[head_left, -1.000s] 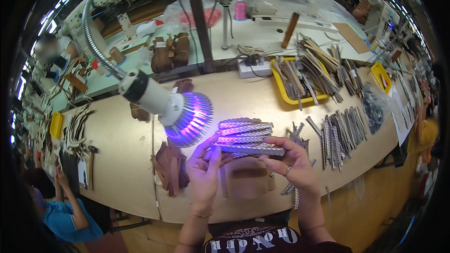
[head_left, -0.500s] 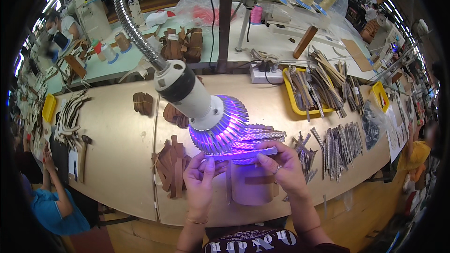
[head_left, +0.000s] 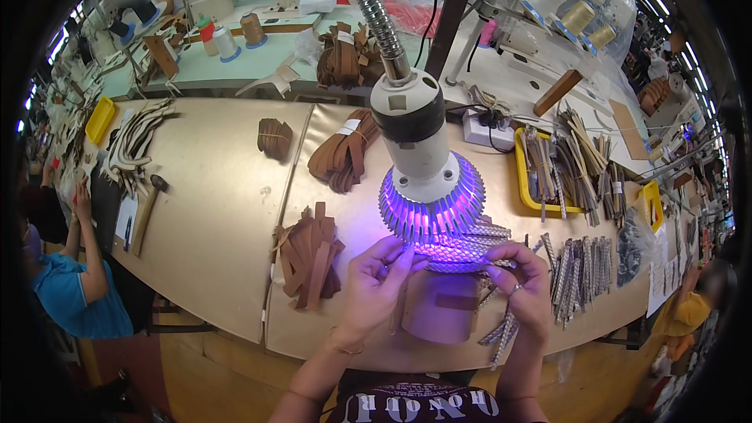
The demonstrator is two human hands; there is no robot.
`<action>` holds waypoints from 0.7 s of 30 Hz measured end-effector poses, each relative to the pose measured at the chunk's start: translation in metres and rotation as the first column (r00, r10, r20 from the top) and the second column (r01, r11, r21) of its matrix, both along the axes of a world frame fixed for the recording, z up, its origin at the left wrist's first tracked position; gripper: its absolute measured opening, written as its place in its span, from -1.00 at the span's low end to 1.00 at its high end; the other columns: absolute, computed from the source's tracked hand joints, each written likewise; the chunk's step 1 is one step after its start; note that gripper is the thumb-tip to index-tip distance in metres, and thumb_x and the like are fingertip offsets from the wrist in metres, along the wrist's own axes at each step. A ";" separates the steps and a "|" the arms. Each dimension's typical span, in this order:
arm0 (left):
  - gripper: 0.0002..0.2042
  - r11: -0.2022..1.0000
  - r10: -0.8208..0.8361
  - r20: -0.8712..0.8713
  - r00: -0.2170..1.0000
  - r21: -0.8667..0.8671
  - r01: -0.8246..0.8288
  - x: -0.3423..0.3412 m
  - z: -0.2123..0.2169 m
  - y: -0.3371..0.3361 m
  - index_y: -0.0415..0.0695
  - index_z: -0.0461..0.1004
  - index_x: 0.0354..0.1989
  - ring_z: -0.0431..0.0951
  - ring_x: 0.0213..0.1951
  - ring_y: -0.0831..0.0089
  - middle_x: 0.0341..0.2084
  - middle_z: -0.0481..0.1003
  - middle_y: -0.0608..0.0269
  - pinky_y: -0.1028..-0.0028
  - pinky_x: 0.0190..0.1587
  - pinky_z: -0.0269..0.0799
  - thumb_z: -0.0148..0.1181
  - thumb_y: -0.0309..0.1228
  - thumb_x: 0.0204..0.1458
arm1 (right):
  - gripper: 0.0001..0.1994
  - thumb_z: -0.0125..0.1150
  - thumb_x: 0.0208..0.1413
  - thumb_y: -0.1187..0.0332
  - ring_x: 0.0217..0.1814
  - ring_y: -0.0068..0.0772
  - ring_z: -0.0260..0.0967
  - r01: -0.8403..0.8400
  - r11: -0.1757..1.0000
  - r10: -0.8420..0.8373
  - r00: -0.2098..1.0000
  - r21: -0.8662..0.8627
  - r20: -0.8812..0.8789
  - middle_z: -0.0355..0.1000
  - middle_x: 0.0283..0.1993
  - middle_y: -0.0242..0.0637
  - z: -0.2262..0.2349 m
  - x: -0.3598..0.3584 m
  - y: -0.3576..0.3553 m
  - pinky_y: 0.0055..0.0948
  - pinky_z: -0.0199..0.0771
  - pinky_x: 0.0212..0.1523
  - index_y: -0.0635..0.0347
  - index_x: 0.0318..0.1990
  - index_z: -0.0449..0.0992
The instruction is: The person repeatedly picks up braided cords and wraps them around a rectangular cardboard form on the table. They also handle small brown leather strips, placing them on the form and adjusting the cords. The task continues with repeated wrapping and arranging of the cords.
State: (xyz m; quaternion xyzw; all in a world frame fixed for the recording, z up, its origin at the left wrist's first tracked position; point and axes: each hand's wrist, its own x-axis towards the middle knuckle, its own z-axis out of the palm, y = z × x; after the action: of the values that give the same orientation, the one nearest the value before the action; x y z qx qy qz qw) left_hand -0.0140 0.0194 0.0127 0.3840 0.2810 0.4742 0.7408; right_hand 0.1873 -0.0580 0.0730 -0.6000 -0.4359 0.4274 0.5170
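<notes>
**Braided strips going under the violet lamp**

Nearest the camera, both hands are working close together at the front edge of the tabletop (head_left: 219, 211). The left hand (head_left: 374, 286) is curling its fingers around the near end of a small stack of braided strips (head_left: 458, 254), thumb and fingertips pinching it from the left. The right hand (head_left: 523, 288) is closing on the other end of the same stack, and a few more braided strips (head_left: 501, 333) are dangling below that hand. The stack is sitting directly beneath the glowing head of the lamp (head_left: 429, 188), over a brown leather block (head_left: 439, 305).

As for progress, I would judge this as mid-run: one stack is under the light, and plenty seems to be waiting.

Counting outward: two hands, one lamp, one block. Just left, one loose heap of brown leather straps (head_left: 309, 262). To the right, a spread of braided strips (head_left: 580, 274) is lying in a row, too many and too close to count. Farther back, two banded brown bundles (head_left: 345, 158) and (head_left: 274, 137), two yellow trays, the nearer yellow tray (head_left: 523, 180) packed with strips. A hammer (head_left: 147, 207) is lying far left. At the back, thread spools (head_left: 252, 29) are standing on another bench, three as far as I can tell.
</notes>
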 end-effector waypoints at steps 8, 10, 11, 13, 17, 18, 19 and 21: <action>-0.73 0.998 -0.052 -0.017 0.999 0.040 0.053 0.011 0.015 -0.022 -0.36 0.39 0.07 0.55 -0.03 0.40 -0.07 0.53 0.10 0.53 -0.02 0.49 0.03 -0.58 0.22 | -0.67 0.39 -0.04 0.32 -0.06 -0.24 0.42 -0.080 0.996 0.017 0.495 0.026 0.869 0.49 -0.11 -0.21 0.032 -0.025 -0.001 -0.32 0.30 0.02 0.19 -0.09 0.55; -0.70 0.996 -0.046 0.030 0.998 0.076 0.043 0.013 0.011 -0.034 -0.35 0.38 0.10 0.54 0.01 0.35 -0.05 0.52 0.08 0.49 -0.01 0.49 0.07 -0.57 0.20 | -0.78 0.33 0.03 0.42 -0.37 -0.39 0.44 -0.069 0.995 0.094 0.562 -0.067 0.822 0.52 -0.38 -0.31 0.030 -0.031 -0.001 -0.43 0.38 -0.22 0.20 -0.15 0.57; -0.68 0.983 0.051 -0.079 0.996 0.180 -0.036 0.013 0.007 -0.039 -0.32 0.39 0.10 0.55 -0.01 0.33 -0.05 0.52 0.07 0.47 -0.02 0.49 0.10 -0.57 0.17 | -0.80 0.32 0.04 0.44 -0.40 -0.42 0.43 -0.038 0.998 0.069 0.654 -0.058 0.753 0.51 -0.40 -0.30 0.029 -0.032 -0.003 -0.46 0.37 -0.28 0.21 -0.16 0.58; -0.65 0.899 0.281 -0.257 0.925 0.407 -0.160 0.007 -0.005 -0.045 -0.28 0.41 0.10 0.57 -0.04 0.28 -0.06 0.52 0.06 0.43 -0.04 0.49 0.17 -0.57 0.12 | -0.84 0.31 0.05 0.48 -0.46 -0.47 0.40 0.020 0.996 0.035 0.787 -0.082 0.616 0.50 -0.42 -0.27 0.026 -0.032 -0.003 -0.53 0.36 -0.40 0.23 -0.18 0.59; -0.61 0.721 0.416 -0.459 0.785 0.692 0.023 -0.016 -0.029 -0.059 -0.17 0.49 0.03 0.56 -0.18 0.22 -0.12 0.50 0.06 0.35 -0.12 0.47 0.29 -0.52 -0.03 | -0.85 0.29 0.07 0.51 -0.44 -0.67 0.35 0.147 0.972 -0.040 0.875 -0.186 0.483 0.47 -0.48 -0.36 0.028 -0.024 -0.010 -0.61 0.34 -0.39 0.30 -0.19 0.58; -0.62 0.726 0.384 -0.484 0.786 0.685 0.068 -0.017 -0.032 -0.067 -0.16 0.52 0.00 0.55 -0.20 0.22 -0.13 0.49 0.07 0.32 -0.13 0.46 0.32 -0.50 -0.06 | -0.81 0.29 0.06 0.52 -0.42 -0.72 0.32 0.130 0.961 -0.001 0.886 -0.245 0.464 0.45 -0.49 -0.42 0.029 -0.022 -0.013 -0.65 0.31 -0.39 0.31 -0.15 0.54; -0.63 0.716 0.362 -0.489 0.794 0.691 0.099 -0.017 -0.036 -0.073 -0.14 0.54 -0.04 0.53 -0.22 0.23 -0.15 0.49 0.08 0.30 -0.14 0.44 0.34 -0.47 -0.10 | -0.78 0.29 0.05 0.53 -0.42 -0.73 0.32 0.124 0.958 0.000 0.901 -0.259 0.433 0.44 -0.48 -0.42 0.027 -0.023 -0.015 -0.66 0.29 -0.39 0.29 -0.12 0.50; -0.61 0.707 0.359 -0.524 0.772 0.693 0.141 -0.013 -0.042 -0.083 -0.13 0.53 -0.03 0.52 -0.19 0.21 -0.12 0.46 0.09 0.28 -0.12 0.43 0.36 -0.44 -0.10 | -0.73 0.28 0.05 0.55 -0.43 -0.74 0.32 0.114 0.956 -0.004 0.926 -0.269 0.378 0.44 -0.48 -0.43 0.018 -0.028 -0.021 -0.68 0.27 -0.39 0.27 -0.08 0.43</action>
State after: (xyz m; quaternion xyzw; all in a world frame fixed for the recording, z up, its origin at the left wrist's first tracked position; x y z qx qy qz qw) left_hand -0.0269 -0.0638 -0.0293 0.7501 0.3333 0.4344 0.3709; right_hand 0.1595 -0.0789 0.0915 -0.7516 -0.4415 0.3480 0.3451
